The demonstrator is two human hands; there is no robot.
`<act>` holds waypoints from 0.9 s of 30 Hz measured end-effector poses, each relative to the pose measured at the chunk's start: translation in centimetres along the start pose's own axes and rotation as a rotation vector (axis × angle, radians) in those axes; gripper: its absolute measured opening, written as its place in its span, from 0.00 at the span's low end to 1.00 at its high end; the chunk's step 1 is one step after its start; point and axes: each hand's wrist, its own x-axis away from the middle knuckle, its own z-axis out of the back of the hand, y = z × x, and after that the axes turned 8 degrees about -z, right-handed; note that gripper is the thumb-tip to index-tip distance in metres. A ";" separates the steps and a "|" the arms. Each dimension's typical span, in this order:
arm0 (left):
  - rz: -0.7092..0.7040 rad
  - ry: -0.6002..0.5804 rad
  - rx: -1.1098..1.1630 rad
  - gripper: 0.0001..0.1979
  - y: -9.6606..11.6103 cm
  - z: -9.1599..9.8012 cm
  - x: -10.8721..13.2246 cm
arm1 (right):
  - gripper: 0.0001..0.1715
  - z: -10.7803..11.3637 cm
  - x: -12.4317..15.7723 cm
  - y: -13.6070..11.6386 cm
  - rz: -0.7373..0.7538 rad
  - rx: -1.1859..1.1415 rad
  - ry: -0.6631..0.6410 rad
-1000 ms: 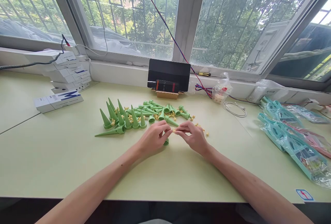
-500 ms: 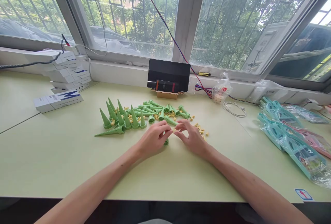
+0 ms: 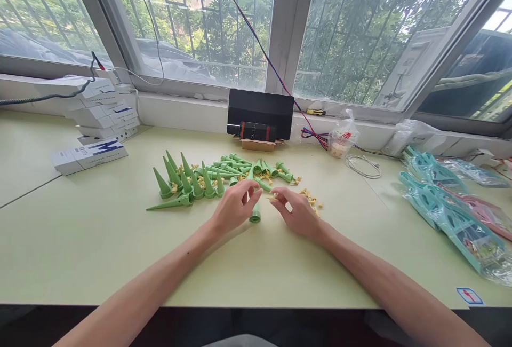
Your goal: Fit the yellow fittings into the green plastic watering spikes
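Note:
My right hand (image 3: 298, 212) pinches a small yellow plastic piece (image 3: 271, 198) between thumb and forefinger. To its left, my left hand (image 3: 237, 205) has thumb and forefinger drawn together; anything between the tips is too small to make out. A green plastic watering spike (image 3: 255, 215) lies just below the left fingertips, its round open end facing me and its far part hidden. Beyond the hands are a pile of green spikes (image 3: 240, 165) and several spikes standing upright (image 3: 208, 184) on the left. Loose yellow pieces (image 3: 312, 200) are scattered beside my right hand.
A phone (image 3: 256, 131) leans against a dark tablet (image 3: 260, 107) at the back. White boxes (image 3: 106, 115) are stacked at left. Teal items in plastic wrap (image 3: 448, 213) lie at right, near a coiled white cable (image 3: 363, 168) and a plastic bag (image 3: 343, 136).
My hands, which met over the yellow piece, have drawn apart slightly. The piece now stays in my right fingers, and more of the green spike below my left hand shows.

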 end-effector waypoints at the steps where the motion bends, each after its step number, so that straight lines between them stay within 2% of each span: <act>1: 0.025 0.019 -0.013 0.09 -0.1 0.0 0.0 | 0.10 0.0 0.0 0.0 -0.007 0.002 0.008; 5: 0.094 0.013 -0.091 0.09 -0.4 -0.1 0.0 | 0.11 0.0 0.0 0.0 -0.030 0.007 0.034; 12: 0.153 -0.162 -0.141 0.14 -0.1 0.1 0.1 | 0.12 0.2 0.0 -0.2 -0.042 0.009 0.048; 18: 0.109 -0.283 -0.129 0.15 0.3 0.2 0.2 | 0.10 0.3 0.0 -0.4 -0.032 0.013 0.049; 27: 0.038 -0.335 -0.061 0.12 0.4 0.2 0.3 | 0.10 0.2 0.0 -0.4 -0.040 0.022 0.041</act>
